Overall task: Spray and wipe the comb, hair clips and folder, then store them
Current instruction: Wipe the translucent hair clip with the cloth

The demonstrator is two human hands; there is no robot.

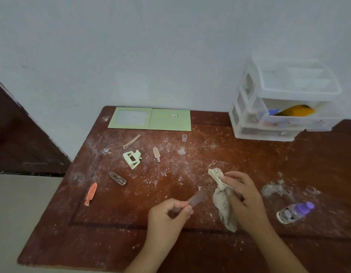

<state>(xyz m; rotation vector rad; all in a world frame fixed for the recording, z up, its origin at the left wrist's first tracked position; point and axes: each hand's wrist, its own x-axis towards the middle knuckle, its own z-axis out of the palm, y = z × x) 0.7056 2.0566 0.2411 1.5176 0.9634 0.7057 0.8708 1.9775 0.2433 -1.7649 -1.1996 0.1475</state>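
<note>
Left hand (167,214) pinching a translucent hair clip (197,199), right hand (242,196) gripping the cloth (222,201) just beside it.

Pale bluish-white wall (151,46) behind, plain, evenly lit, soft light, no hard shadows. Dark reddish-brown wooden table (131,223) pushed against wall, top scratched, dusted with white powder, recessed panel line near front edge. Dark brown wooden panel (17,138) at far left, slanting edge with chipped paint. Beige floor (19,213) lower left, beside table. White plastic drawer unit (249,123) at table's back right corner.
</note>
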